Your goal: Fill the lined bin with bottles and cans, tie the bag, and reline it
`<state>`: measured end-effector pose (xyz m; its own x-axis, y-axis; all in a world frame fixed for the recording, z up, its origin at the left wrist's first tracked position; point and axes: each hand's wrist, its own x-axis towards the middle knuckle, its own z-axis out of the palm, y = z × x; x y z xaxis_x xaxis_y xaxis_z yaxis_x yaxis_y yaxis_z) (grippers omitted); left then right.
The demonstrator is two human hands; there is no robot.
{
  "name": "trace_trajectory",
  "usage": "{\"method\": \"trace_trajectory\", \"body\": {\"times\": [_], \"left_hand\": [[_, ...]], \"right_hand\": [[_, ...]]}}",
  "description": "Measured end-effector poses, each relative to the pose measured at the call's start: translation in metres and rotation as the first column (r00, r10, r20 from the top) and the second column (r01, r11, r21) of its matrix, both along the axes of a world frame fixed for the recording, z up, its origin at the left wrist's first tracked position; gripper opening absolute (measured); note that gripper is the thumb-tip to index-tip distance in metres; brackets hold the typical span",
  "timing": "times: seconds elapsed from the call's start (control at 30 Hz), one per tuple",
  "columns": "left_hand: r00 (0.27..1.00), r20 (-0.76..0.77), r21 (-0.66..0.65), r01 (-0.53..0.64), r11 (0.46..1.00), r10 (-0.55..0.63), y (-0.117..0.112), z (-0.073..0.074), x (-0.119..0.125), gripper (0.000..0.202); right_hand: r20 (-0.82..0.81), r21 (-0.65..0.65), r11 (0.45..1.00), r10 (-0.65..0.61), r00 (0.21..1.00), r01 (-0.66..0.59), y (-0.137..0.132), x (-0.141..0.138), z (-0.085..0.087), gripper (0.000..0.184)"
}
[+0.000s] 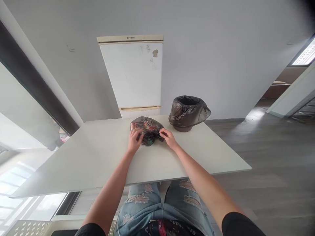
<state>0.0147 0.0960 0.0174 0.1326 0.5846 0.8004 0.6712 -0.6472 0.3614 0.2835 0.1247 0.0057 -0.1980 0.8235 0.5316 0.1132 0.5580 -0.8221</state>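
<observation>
A dark, see-through plastic garbage bag [147, 126] lies on the white table, filled and bunched up, with red, orange and green items showing through the film. My left hand [135, 140] is at the bag's left side, its bent fingers gripping the film. On the opposite side my right hand [168, 137] pinches a gathered part of the bag between thumb and fingers. Just beyond that hand stands a brown trash can [182, 128], lined with another dark garbage bag [188, 113] folded over its rim. What the bag contains cannot be made out clearly.
The white table [98, 157] reaches across in front of me, its near edge at my thighs. Behind it a white refrigerator [135, 75] stands against the grey wall. At the lower left is a cream plastic basket [29, 227] with a perforated side.
</observation>
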Motion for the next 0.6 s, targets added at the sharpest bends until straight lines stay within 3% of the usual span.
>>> {"method": "trace_trajectory", "body": {"times": [0.1, 0.2, 0.4, 0.6], "left_hand": [[0.977, -0.202, -0.013, 0.063, 0.998, -0.064, 0.002, -0.003, 0.014, 0.026], [0.976, -0.212, -0.031, 0.039, 0.999, -0.044, 0.006, -0.008, 0.02, 0.015], [0.999, -0.035, 0.039, -0.006, 0.999, 0.008, 0.005, -0.005, 0.011, 0.031], [0.999, 0.007, 0.035, -0.035, 0.999, 0.035, 0.004, -0.006, 0.011, 0.037]], "right_hand": [[0.006, -0.038, 0.995, 0.092, 0.996, -0.092, -0.004, -0.005, 0.001, 0.028], [-0.002, -0.048, 0.996, 0.082, 0.997, -0.082, -0.004, -0.008, 0.001, 0.033], [-0.004, 0.003, 0.99, -0.144, 0.99, 0.144, -0.003, -0.006, 0.003, 0.038], [-0.006, 0.041, 0.938, -0.345, 0.939, 0.345, 0.002, -0.002, 0.0, 0.037]]}}
